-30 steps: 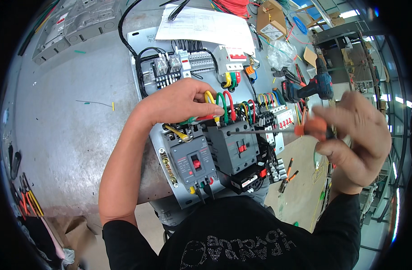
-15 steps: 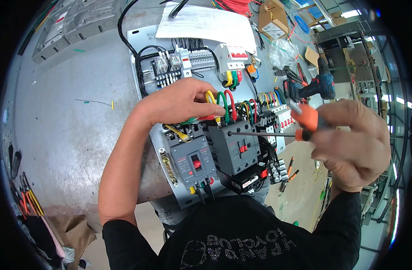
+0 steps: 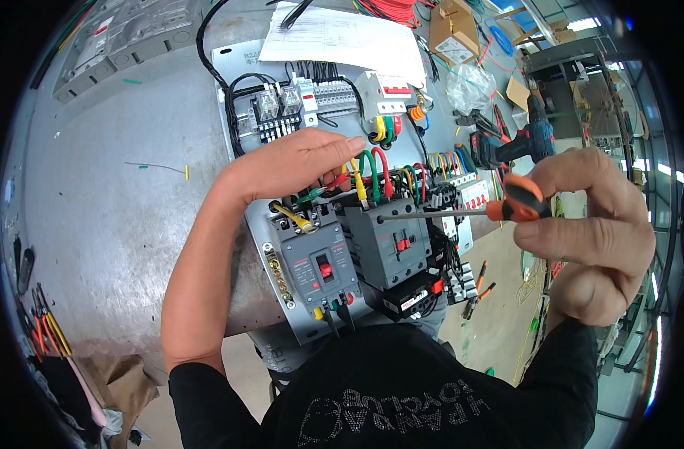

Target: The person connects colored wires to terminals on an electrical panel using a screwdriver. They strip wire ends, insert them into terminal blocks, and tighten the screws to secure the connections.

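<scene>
Gripping an orange-and-black screwdriver (image 3: pixel 500 211) in the right hand (image 3: pixel 600 224) and holding its tip at a hole near the far edge of a grey contactor (image 3: pixel 390 258), toward the near edge of a metal mounting plate (image 3: pixel 242 72), just right of a moulded-case circuit breaker (image 3: pixel 312 262) at the near left corner. Curling the left hand (image 3: pixel 308 161) beside a yellow wire (image 3: pixel 360 187) and green-sleeved lead (image 3: pixel 310 196), its hold impossible to tell.

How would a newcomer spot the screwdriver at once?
On the metal mounting plate, find the right grey block of the large pair. The screwdriver reaches over it, thin shaft pointing left. Unlike the blue drill beyond, it has an orange-and-black handle and sits in the right hand.
</scene>
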{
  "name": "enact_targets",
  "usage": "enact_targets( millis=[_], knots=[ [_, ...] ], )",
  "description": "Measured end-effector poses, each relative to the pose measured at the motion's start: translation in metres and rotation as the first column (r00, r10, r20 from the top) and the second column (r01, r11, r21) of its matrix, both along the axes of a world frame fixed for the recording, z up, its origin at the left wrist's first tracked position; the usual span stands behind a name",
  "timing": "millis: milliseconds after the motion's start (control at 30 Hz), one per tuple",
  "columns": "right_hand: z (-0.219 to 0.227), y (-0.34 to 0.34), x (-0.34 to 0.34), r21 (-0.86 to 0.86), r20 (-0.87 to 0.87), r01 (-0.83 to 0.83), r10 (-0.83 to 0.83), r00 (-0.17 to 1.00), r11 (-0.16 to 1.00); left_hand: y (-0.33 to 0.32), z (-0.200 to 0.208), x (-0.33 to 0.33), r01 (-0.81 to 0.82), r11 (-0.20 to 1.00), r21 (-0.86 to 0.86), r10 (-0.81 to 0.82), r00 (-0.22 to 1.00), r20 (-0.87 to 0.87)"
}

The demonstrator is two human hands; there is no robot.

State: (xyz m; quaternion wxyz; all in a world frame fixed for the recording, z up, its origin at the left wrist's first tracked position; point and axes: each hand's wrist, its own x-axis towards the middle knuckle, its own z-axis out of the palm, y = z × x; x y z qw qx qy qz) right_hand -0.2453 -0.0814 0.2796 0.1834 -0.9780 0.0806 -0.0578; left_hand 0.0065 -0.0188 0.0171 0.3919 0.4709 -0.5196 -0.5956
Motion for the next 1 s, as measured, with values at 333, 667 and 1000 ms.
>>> enact_targets(
  millis=[333, 667, 1000],
  knots=[
    [-0.004, -0.005, 0.009, -0.164, 0.021, -0.049, 0.053, 0.998, 0.985, -0.002, -0.003, -0.001, 0.016, 1.000, -0.025, -0.014, 0.999, 0.053],
    [-0.007, -0.001, -0.001, -0.200, 0.120, -0.035, 0.060, 0.991, 0.979, -0.002, -0.004, -0.003, 0.001, 1.000, 0.001, -0.001, 1.000, 0.014],
    [-0.014, -0.018, -0.004, -0.156, 0.139, -0.153, 0.175, 0.975, 0.976, -0.003, 0.006, -0.001, 0.092, 0.995, 0.036, -0.095, 0.990, 0.108]
  ],
)
